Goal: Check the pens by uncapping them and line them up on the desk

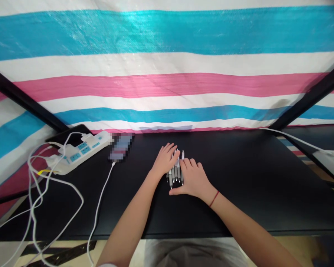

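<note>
Several white and grey pens [175, 172] lie side by side in a bunch on the black table [239, 178], their tips toward me. My left hand [165, 159] rests over the upper left of the bunch, its fingers stretched out and covering part of the pens. On the right side, my right hand [194, 178] lies against the pens with fingers spread; its thumb reaches below the tip of the lowest pen. Neither hand is closed around a pen. A thin red cord circles my right wrist.
At the left stands a white power strip [85, 150] with chargers and tangled white cables [33, 185]. A phone [121, 147], its screen blurred, lies beside it on a cable [100, 200]. Striped sheeting [167, 85] hangs behind the table, between black frame bars [308, 98].
</note>
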{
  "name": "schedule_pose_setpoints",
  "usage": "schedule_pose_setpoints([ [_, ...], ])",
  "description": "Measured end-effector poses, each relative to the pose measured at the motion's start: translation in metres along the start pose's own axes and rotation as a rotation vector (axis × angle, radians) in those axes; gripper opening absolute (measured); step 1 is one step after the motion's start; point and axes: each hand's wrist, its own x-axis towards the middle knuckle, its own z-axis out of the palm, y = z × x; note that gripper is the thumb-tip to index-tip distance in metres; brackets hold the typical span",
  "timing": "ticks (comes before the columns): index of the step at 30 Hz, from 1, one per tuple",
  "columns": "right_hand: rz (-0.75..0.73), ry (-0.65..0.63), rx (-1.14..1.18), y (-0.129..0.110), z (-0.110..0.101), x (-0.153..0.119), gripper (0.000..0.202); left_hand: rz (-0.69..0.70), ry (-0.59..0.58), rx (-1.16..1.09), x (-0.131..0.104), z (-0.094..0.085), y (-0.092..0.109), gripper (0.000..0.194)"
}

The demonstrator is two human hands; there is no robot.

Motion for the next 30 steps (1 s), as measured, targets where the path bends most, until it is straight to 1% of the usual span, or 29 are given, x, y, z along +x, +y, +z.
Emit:
schedule_pose_setpoints([
  [3,0.0,0.001,0.007,0.001,0.001,0.002,0.091,-0.007,-0.028,-0.004,0.001,-0.001,0.001,0.047],
  [8,-0.005,-0.007,0.002,0.002,0.001,0.007,0.08,0.006,-0.015,-0.009,0.001,-0.002,0.001,0.045],
  [11,-0.016,-0.015,-0.004,0.005,0.001,0.007,0.084,0.027,-0.005,0.008,0.0,-0.001,0.0,0.044],
  [14,-0.058,-0.037,0.034,0.013,-0.002,0.006,0.089,0.035,-0.012,0.024,0.0,0.0,-0.001,0.044],
  [18,-0.084,-0.073,0.087,0.023,-0.007,0.006,0.086,0.055,-0.029,0.035,0.0,0.001,-0.002,0.044],
  [25,-0.073,-0.058,0.129,0.022,-0.008,0.009,0.085,0.095,-0.056,0.024,0.002,-0.001,-0.004,0.043],
  [27,-0.061,-0.057,0.165,0.025,-0.008,0.009,0.079,0.104,-0.051,0.03,0.002,-0.001,-0.006,0.043],
  [28,-0.043,-0.052,0.18,0.027,-0.008,0.009,0.073,0.109,-0.05,0.033,0.001,-0.001,-0.006,0.043],
  [30,0.021,-0.031,0.187,0.031,-0.008,0.01,0.055,0.122,-0.048,0.048,0.001,-0.002,-0.007,0.042],
])
